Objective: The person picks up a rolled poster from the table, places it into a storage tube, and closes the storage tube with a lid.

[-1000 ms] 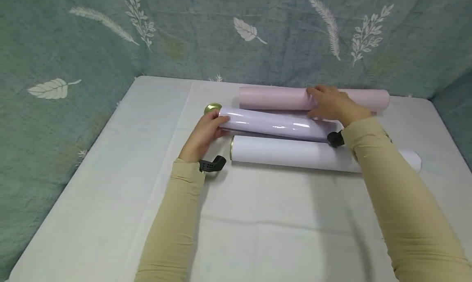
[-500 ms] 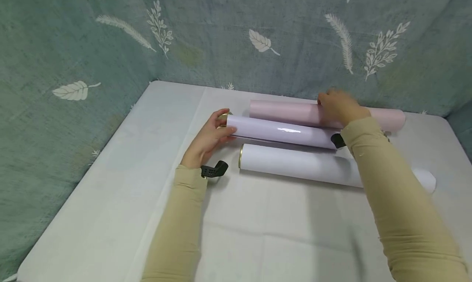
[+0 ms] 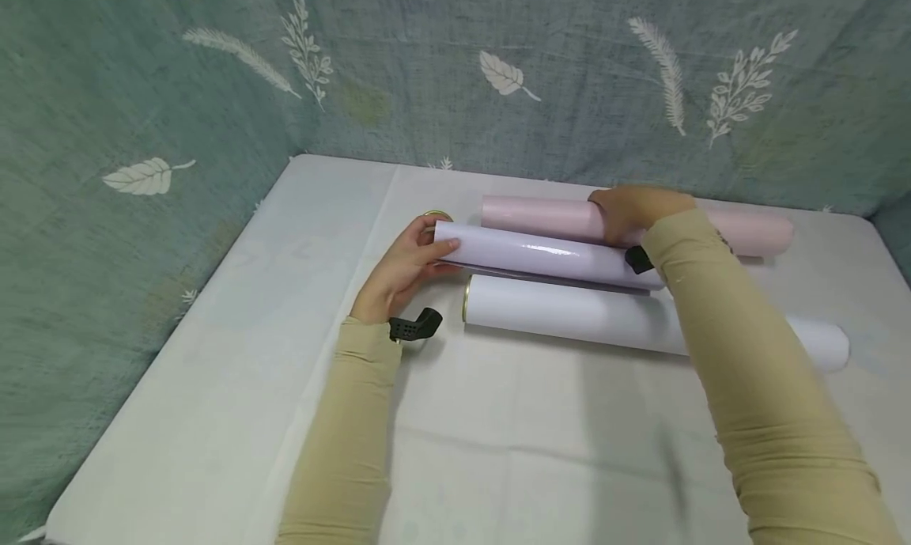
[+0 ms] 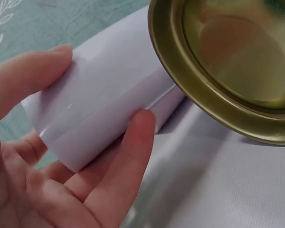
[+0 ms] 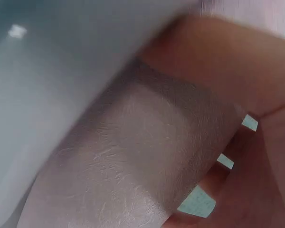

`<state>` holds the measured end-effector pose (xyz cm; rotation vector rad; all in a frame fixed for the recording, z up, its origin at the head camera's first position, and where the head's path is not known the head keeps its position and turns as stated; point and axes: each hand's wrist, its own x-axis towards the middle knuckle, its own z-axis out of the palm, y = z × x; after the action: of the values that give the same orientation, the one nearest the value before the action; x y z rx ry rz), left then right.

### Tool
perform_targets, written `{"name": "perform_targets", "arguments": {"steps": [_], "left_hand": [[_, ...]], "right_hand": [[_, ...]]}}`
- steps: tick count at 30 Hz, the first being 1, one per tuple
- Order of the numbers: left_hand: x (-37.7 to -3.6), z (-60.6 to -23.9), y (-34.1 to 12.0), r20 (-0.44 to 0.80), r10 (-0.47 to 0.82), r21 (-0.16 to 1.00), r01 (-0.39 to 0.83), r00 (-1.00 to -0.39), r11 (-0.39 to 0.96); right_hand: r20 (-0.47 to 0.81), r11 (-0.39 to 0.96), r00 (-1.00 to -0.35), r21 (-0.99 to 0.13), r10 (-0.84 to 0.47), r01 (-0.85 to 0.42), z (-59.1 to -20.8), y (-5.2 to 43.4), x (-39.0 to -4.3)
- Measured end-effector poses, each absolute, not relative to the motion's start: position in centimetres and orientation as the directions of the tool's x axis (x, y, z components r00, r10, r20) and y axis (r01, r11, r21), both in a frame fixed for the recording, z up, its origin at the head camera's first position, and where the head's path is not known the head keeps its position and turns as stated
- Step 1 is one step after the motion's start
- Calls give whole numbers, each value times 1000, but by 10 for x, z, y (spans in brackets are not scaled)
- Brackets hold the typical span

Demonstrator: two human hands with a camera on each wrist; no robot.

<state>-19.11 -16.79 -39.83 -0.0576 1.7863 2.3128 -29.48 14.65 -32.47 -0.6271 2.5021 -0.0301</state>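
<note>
Table [image 3: 498, 482]: bears white tube [image 3: 562, 313]
Lilac tube [image 3: 527, 250]: just behind white tube, table contact unclear
Pink tube [image 3: 537, 216]: farther behind it

Pink tube [image 3: 537, 217] pt hidden by R grip [image 3: 636, 210], white tube [image 3: 569, 316] by R sleeve [image 3: 754, 363]

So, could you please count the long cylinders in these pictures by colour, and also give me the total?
Pink cylinder: 1
Lilac cylinder: 1
White cylinder: 1
Total: 3
</note>
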Motion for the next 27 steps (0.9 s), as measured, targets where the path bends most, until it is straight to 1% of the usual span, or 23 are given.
{"name": "perform_targets", "arguments": {"steps": [2, 6, 12, 16, 19, 23, 25, 27], "left_hand": [[-191, -399, -165, -183, 142, 939, -216, -973, -266], [-188, -398, -162, -204, 131, 923, -235, -970, -304], [-188, -393, -172, -143, 112, 919, -174, -983, -355], [-187, -389, -180, -132, 54, 913, -143, -990, -383], [-186, -388, -183, -130, -16, 892, -110, -991, -438], [-186, -388, -185, -113, -96, 856, -48, -989, -514], [-186, -389, -183, -106, -106, 829, -29, -989, -559], [-188, -390, -183, -107, -86, 786, -31, -991, -618]], "right_hand": [[-499, 887, -741, -151, -450, -437, -326, 154, -297], [-453, 875, -750, -195, -481, -444, -326, 170, -300], [-396, 865, -770, -258, -501, -430, -312, 183, -294], [-336, 849, -784, -296, -521, -438, -299, 194, -277], [-266, 829, -797, -322, -543, -457, -292, 204, -259], [-164, 785, -796, -369, -582, -498, -292, 209, -239], [-132, 772, -796, -381, -590, -509, -294, 209, -231], [-114, 771, -803, -386, -585, -507, -297, 209, -223]]}}
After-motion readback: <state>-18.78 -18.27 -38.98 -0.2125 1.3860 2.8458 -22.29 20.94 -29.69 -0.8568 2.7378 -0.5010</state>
